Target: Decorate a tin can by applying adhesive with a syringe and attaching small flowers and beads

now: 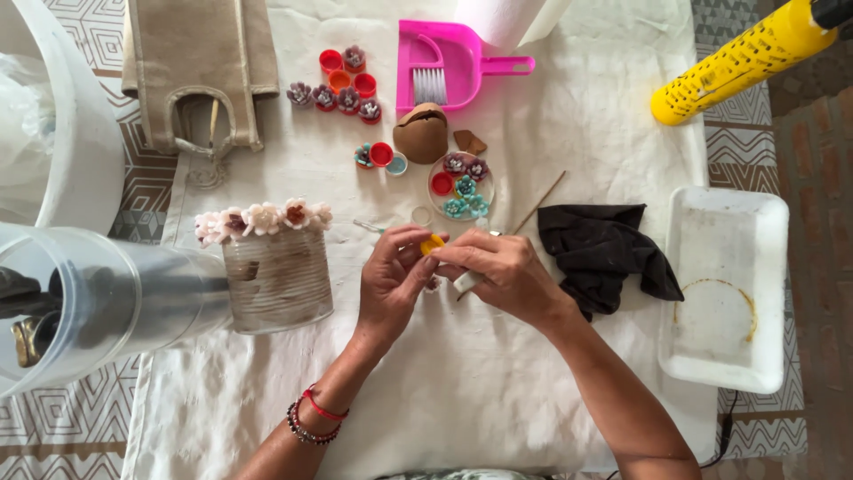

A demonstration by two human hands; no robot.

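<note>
Yellow cap [432,244] pinched between your left hand [391,276] and right hand [506,274]; both grips pressed steadying it, flower plate [435,203] at twelve o'clock.

A white cloth [498,373] covers most of the table, laid over a grey-and-white geometric patterned covering [62,427] that shows at the edges. At the far right, reddish brick paving [822,231], probably the floor, lies in shade. Soft, even daylight falls across everything.
</note>
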